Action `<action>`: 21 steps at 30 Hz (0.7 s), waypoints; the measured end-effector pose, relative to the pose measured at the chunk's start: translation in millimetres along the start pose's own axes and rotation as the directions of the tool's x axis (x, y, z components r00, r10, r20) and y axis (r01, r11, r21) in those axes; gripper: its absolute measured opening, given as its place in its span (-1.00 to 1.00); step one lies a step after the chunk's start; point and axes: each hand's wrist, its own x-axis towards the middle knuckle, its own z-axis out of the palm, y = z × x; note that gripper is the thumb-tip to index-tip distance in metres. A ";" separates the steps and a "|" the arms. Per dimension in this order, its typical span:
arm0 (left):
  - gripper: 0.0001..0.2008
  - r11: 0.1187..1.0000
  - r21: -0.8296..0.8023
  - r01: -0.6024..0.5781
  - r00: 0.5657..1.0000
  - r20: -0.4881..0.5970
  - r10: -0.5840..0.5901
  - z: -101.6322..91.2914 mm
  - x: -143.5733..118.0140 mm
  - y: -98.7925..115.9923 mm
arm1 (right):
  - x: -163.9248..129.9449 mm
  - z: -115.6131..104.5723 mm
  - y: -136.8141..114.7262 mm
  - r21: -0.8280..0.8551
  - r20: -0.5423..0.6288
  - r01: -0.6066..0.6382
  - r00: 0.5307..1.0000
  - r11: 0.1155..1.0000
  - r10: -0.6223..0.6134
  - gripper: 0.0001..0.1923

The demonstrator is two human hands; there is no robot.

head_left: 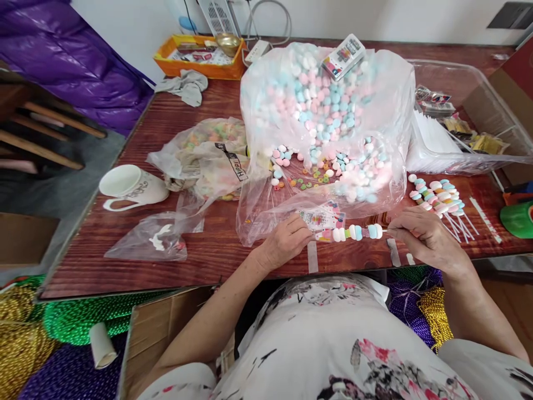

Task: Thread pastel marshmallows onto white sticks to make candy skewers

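Observation:
Between my hands a skewer of pink, white, blue and green marshmallow-like pieces (353,233) lies level above the table's front edge. My right hand (431,240) pinches its bare white stick at the right end. My left hand (287,242) is closed at the other end, by a small printed piece; its fingertips partly hide what they grip. Just behind is a printed card (322,215). A large clear bag (266,208) of pink, white and blue pieces lies beyond, with colored rings at its mouth. Several finished-looking skewers (437,195) lie beyond my right hand.
Left of the large bag are a bag of colored rings (200,147), a white mug (139,186) and a small plastic bag (144,239). An orange tray (200,69) stands at the back. A clear bin (466,161) and green tape roll (516,219) are on the right.

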 end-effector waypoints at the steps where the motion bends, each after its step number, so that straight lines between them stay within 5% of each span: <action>1: -0.82 1.000 -0.010 -0.002 1.000 -0.012 0.002 0.0 -0.7 0.0 | -0.4 0.0 0.3 0.013 0.004 -0.002 1.000 1.000 0.002 -0.83; 10: -0.74 0.995 0.094 -0.013 0.996 0.085 0.005 6.4 1.3 11.1 | 0.0 10.6 -13.3 -0.240 0.033 0.133 0.991 0.962 -0.129 -0.90; 17: -0.75 0.982 0.191 -0.015 0.998 0.069 0.002 15.5 -4.1 20.2 | 7.9 7.2 -19.0 -0.180 0.064 0.210 0.977 0.961 -0.202 -0.93; 21: -0.83 0.981 0.170 0.093 0.985 0.125 -0.115 16.8 -9.0 31.8 | 15.0 18.4 -20.0 -0.185 0.096 0.274 0.961 0.944 -0.260 -0.93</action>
